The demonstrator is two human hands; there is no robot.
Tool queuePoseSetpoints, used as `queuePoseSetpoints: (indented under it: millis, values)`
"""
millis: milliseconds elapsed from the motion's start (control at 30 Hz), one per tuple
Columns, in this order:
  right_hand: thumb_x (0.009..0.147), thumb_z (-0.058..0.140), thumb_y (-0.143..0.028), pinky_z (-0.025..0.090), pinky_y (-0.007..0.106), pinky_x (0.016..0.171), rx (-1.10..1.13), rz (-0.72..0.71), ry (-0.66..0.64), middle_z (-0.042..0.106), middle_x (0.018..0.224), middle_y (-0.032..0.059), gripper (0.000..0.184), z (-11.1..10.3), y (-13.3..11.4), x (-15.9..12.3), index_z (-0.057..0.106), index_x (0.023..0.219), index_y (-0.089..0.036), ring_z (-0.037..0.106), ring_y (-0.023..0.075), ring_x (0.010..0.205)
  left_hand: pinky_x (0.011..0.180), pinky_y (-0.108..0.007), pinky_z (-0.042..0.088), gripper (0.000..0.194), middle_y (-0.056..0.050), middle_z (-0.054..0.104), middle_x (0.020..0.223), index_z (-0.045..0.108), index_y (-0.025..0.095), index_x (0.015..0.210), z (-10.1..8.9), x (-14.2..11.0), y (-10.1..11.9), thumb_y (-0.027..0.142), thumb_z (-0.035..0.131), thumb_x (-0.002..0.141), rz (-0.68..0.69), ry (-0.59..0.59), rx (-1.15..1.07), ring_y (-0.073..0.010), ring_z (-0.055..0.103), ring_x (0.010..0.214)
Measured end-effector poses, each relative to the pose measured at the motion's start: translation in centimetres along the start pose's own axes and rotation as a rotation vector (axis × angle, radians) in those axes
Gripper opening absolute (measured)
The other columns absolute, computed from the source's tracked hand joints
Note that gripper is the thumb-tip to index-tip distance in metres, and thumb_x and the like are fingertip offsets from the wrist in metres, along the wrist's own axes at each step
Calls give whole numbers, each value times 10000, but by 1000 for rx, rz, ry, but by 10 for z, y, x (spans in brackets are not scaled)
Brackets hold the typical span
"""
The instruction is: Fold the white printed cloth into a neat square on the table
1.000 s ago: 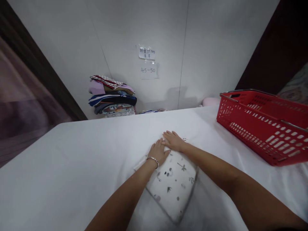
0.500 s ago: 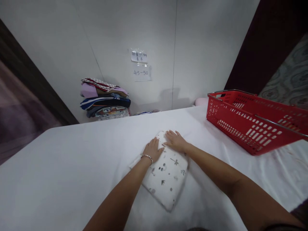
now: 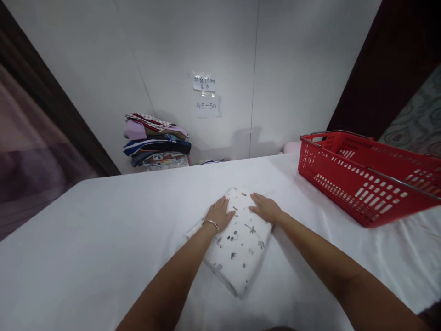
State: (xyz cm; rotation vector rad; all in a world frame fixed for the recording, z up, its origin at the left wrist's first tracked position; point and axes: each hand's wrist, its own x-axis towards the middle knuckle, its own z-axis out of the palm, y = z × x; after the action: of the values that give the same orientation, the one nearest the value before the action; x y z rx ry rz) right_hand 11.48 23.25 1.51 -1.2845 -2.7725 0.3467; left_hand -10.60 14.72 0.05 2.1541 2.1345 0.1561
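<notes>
A folded white cloth (image 3: 237, 243) with small dark prints lies on the white table (image 3: 103, 239) in front of me. My left hand (image 3: 220, 214), with a silver bracelet at the wrist, rests flat on the cloth's far left part, fingers stretched out. My right hand (image 3: 265, 208) lies flat on its far right edge, fingers together and extended. Neither hand grips the cloth; both press on top of it.
A red plastic basket (image 3: 361, 177) with metal handles stands on the table at the right. A stack of folded clothes (image 3: 156, 140) sits beyond the table's far edge against the grey wall. Paper notes (image 3: 206, 94) are taped to the wall. A dark curtain hangs at the left.
My hands have slid apart across the cloth: the right hand moved to the right edge, the left stayed near the left side. More of the cloth's far end shows between them.
</notes>
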Motion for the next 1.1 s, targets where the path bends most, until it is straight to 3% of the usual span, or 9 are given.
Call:
queuePoseSetpoints:
  millis: [167,300,400,500,600,800,1000,1100]
  values:
    - [835,192,-638,207,367,1036,43,10,-44,229,1454,78,727,4,8,-1,221,1406,-190,221,229,1319,1068,-355,182,687,-83,171,1471,232,137,1377,-3,-1,2,558,196,836,-14,-16,-19,-207,163,1338]
    - [843,217,-618,115,450,1052,-18,-10,9,168,1470,87,701,-6,-13,7,248,1395,-186,106,254,1346,1067,-365,180,688,-89,176,1469,236,134,1375,-3,-2,2,559,201,835,-20,-17,-21,-218,165,1337]
    - [861,200,-590,75,443,1064,-19,-149,58,145,1476,73,676,-7,-37,24,219,1402,-186,68,226,1353,1067,-364,184,678,-101,197,1462,248,125,1368,-1,-1,2,548,216,839,-7,9,-17,-220,176,1334]
    - [888,190,-519,84,435,1066,-8,-227,38,187,1465,87,623,1,-52,51,249,1393,-160,93,220,1350,1066,-372,190,673,-104,209,1458,240,123,1369,-1,-2,2,540,223,841,-7,15,-20,-218,180,1334]
    - [903,185,-454,119,454,1054,-3,-216,25,241,1449,90,570,12,-55,73,294,1372,-150,136,227,1341,1061,-391,197,678,-103,192,1463,221,123,1375,-2,-3,2,543,213,842,-12,2,-23,-223,178,1334]
    - [904,183,-445,150,437,1046,-3,-214,65,228,1457,60,545,26,-48,79,281,1373,-184,131,196,1340,1064,-392,185,677,-101,185,1465,216,131,1378,-1,-4,5,540,232,838,-20,5,-46,-227,177,1333]
    - [902,209,-441,162,474,1035,-13,-175,-24,220,1458,66,533,16,-49,82,286,1368,-195,131,219,1342,1079,-401,156,701,-94,154,1473,216,139,1375,-23,-8,1,580,219,830,-43,-76,-167,-215,126,1348]
    - [900,205,-451,118,512,1037,-19,-124,-39,189,1467,73,543,6,-56,76,274,1374,-195,119,240,1344,1085,-433,110,657,-66,146,1476,234,189,1368,-37,-32,-9,578,204,838,-111,-8,-146,-209,102,1353]
